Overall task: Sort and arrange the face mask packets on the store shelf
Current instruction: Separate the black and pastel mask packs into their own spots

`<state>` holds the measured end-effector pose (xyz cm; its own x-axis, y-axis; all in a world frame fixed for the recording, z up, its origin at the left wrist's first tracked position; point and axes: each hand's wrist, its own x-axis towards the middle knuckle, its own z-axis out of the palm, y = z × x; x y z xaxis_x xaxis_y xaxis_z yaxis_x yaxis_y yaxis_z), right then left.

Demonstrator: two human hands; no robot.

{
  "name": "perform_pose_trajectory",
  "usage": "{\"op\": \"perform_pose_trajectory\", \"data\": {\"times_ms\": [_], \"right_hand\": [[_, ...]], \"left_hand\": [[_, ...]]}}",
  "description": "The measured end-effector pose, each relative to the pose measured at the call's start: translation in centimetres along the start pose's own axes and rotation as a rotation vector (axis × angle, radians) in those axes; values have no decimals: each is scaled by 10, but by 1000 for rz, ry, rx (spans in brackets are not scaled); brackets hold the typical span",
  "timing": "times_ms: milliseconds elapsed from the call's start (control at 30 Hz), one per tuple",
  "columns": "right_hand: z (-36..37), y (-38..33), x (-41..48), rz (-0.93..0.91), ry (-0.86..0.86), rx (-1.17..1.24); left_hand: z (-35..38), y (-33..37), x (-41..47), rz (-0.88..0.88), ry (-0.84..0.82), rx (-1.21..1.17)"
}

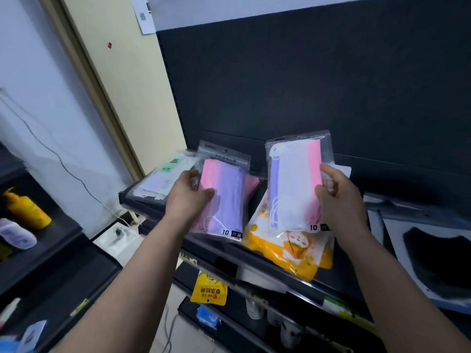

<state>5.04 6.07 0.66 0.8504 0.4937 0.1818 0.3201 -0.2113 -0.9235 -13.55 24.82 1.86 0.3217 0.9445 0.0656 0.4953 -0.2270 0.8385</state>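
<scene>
Item 1: pastel mask packet (224, 197), pink and purple, front outward. The left hand (188, 197) grips its left edge, thumb on the face and fingers behind, and holds it raised above the left half of the shelf (142, 205).

Item 2: second pastel packet (293, 184), purple, white and pink, with the ear loops showing. The right hand (336, 197) pinches its right edge and holds it upright over an orange printed packet (288, 253) that lies flat on the shelf. The two are probably held side by side to check that they match before they are stacked together.

Item 3: white and green packets (163, 179), piled at the shelf's left end.

Item 4: black mask packet (438, 261), flat, far right.

Status: sorting in progress; neither held packet is placed yet.
</scene>
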Motion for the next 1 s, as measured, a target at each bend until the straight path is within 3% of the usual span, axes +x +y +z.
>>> {"op": "perform_pose_trajectory", "data": {"times_ms": [233, 467, 633, 867, 933, 1000], "right_hand": [[6, 3, 32, 27, 49, 82], [31, -1, 31, 50, 30, 88], [72, -20, 28, 46, 9, 63], [155, -39, 27, 91, -66, 91], [172, -40, 25, 110, -68, 40], [186, -34, 23, 93, -73, -224]], "left_hand": [[21, 8, 57, 58, -83, 100], [36, -16, 84, 228, -218, 546], [21, -19, 94, 342, -149, 416], [-22, -25, 121, 361, -100, 331], [-30, -27, 124, 387, -104, 308], [-36, -28, 126, 411, -119, 301]]}}
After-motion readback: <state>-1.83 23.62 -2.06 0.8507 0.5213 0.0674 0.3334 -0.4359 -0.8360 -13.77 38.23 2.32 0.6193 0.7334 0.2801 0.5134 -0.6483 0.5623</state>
